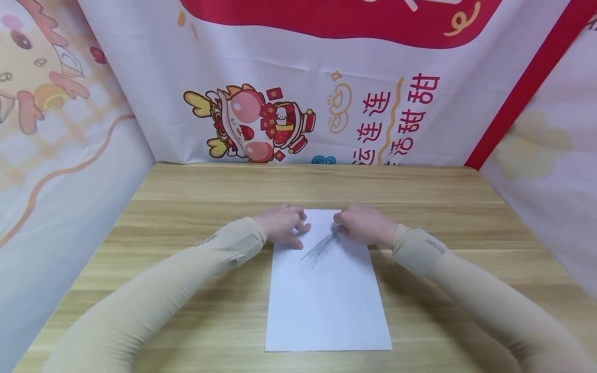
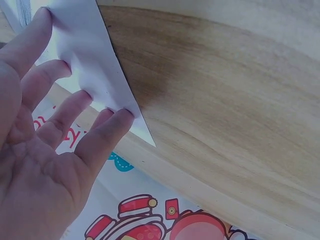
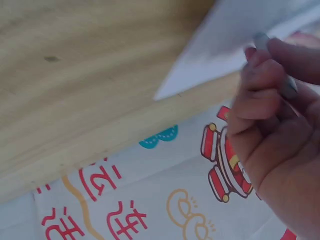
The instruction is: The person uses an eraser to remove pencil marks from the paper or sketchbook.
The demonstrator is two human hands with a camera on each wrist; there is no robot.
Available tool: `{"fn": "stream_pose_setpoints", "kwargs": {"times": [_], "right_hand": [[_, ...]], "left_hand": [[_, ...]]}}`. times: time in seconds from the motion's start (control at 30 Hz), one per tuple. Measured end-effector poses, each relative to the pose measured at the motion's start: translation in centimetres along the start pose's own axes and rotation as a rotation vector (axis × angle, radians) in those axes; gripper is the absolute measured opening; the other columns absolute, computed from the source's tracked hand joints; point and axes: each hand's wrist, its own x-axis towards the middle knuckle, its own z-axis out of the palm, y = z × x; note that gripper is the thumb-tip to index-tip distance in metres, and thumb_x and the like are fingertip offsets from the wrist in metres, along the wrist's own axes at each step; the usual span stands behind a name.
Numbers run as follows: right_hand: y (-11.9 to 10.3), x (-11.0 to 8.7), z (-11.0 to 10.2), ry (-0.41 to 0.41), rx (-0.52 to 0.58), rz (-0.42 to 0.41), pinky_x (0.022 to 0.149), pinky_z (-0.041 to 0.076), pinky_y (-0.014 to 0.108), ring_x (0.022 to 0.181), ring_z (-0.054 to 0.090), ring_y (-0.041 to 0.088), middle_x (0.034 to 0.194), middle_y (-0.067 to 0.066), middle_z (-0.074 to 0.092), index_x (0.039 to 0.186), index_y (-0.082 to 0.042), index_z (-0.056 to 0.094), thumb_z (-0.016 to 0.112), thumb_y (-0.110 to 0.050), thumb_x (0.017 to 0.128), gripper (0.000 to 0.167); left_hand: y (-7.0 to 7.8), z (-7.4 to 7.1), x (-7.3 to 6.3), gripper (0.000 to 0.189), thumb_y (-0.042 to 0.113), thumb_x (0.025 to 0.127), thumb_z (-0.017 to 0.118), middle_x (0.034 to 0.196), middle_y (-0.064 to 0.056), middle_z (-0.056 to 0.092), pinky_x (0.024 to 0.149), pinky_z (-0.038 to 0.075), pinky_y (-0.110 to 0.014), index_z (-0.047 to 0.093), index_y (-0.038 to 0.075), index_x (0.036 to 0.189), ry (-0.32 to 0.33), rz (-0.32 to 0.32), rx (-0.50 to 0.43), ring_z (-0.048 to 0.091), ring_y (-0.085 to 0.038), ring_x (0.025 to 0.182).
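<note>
A white sheet of paper (image 1: 326, 305) lies on the wooden table, with grey-green strokes (image 1: 319, 250) slanting across its upper part. My left hand (image 1: 281, 224) rests on the paper's upper left edge, fingers spread; in the left wrist view its fingertips (image 2: 127, 116) press on the sheet. At the upper right of the sheet, my right hand (image 1: 366, 224) pinches a short grey-green stick (image 3: 261, 41), like a crayon or pastel, between thumb and curled fingers. Most of the stick is hidden by the fingers, and its exact kind cannot be told.
Wooden tabletop (image 1: 200, 300) surrounds the sheet. Behind it hangs a white and red printed cloth (image 1: 163, 103) with a cartoon figure and red characters. Printed cloths also line the left side (image 1: 70, 171) and the right side (image 1: 545, 155).
</note>
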Motion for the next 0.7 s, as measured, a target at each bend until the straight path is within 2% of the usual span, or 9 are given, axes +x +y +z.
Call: {"fn": "stream_pose_setpoints", "kwargs": {"times": [0.2, 0.4, 0.5, 0.7], "right_hand": [[-0.04, -0.84, -0.30, -0.056, 0.027, -0.053, 0.053, 0.043, 0.028, 0.056, 0.047, 0.011, 0.065, -0.007, 0.055, 0.073, -0.014, 0.064, 0.071, -0.006, 0.087, 0.017], [-0.17, -0.06, -0.47, -0.009, 0.025, -0.008, 0.057, 0.049, 0.029, 0.060, 0.052, 0.012, 0.071, -0.004, 0.060, 0.083, -0.011, 0.069, 0.070, -0.008, 0.089, 0.007], [-0.04, 0.12, -0.17, -0.016, 0.028, -0.015, 0.059, 0.050, 0.029, 0.060, 0.053, 0.011, 0.072, -0.004, 0.061, 0.086, -0.010, 0.071, 0.070, -0.009, 0.090, 0.004], [-0.01, -0.77, -0.39, -0.081, 0.079, -0.070, 0.051, 0.039, 0.027, 0.054, 0.043, 0.010, 0.062, -0.007, 0.051, 0.070, -0.014, 0.061, 0.068, -0.005, 0.087, 0.021]], "left_hand": [[0.16, -0.01, -0.14, 0.058, 0.038, 0.087, 0.075, 0.145, -0.012, 0.046, 0.108, 0.033, -0.042, 0.059, 0.015, 0.137, 0.010, 0.027, 0.007, 0.042, -0.033, 0.131], [0.17, 0.14, -0.18, 0.057, 0.037, 0.087, 0.076, 0.145, -0.011, 0.046, 0.108, 0.034, -0.043, 0.059, 0.017, 0.137, 0.010, 0.013, -0.013, 0.041, -0.034, 0.131], [0.10, 0.35, -0.05, 0.057, 0.039, 0.087, 0.075, 0.145, -0.009, 0.046, 0.108, 0.033, -0.043, 0.059, 0.018, 0.137, 0.013, 0.005, -0.014, 0.041, -0.032, 0.131], [-0.05, 0.37, -0.12, 0.057, 0.037, 0.087, 0.076, 0.143, -0.010, 0.047, 0.109, 0.033, -0.042, 0.059, 0.016, 0.137, 0.028, 0.015, -0.021, 0.041, -0.033, 0.130]]}}
